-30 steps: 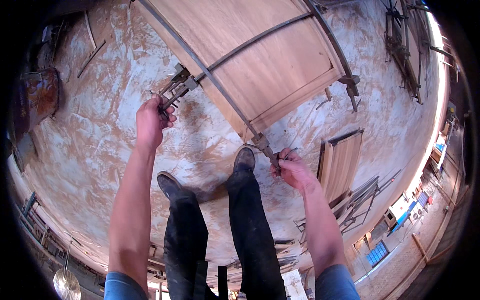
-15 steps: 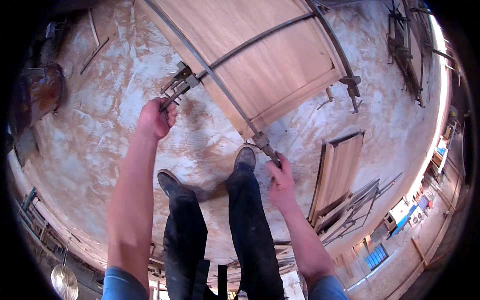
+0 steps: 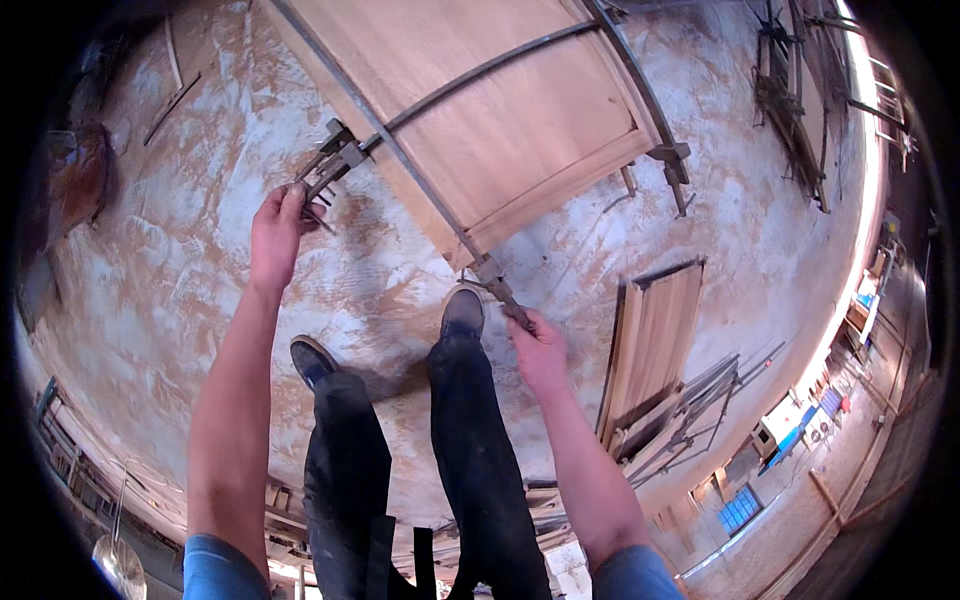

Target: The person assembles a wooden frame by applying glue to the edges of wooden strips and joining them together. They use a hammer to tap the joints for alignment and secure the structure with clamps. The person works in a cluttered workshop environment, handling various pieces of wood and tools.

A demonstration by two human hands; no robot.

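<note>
A wooden panel (image 3: 500, 130) lies under several metal bar clamps. One clamp (image 3: 361, 120) runs along its near left edge, another (image 3: 480, 75) crosses the top, and a third (image 3: 636, 80) follows the right side. My left hand (image 3: 277, 235) is closed around the screw handle (image 3: 312, 190) of the crossing clamp, left of the panel. At the panel's near corner, my right hand (image 3: 540, 350) grips the end of the near-left clamp (image 3: 505, 293). The exact hold of the right fingers is partly hidden.
My shoes (image 3: 462, 310) stand close to the near corner on a stained floor (image 3: 190, 290). Another clamped wooden panel (image 3: 652, 345) lies to the right, beside several metal bars (image 3: 700, 405). More clamps (image 3: 790, 100) stand at the far right. Thin strips (image 3: 172, 107) lie far left.
The whole view has shifted, so the panel and clamps appear further left and slightly higher. My left fingers have changed their grip on the screw handle. The right hand stays at its clamp end.
</note>
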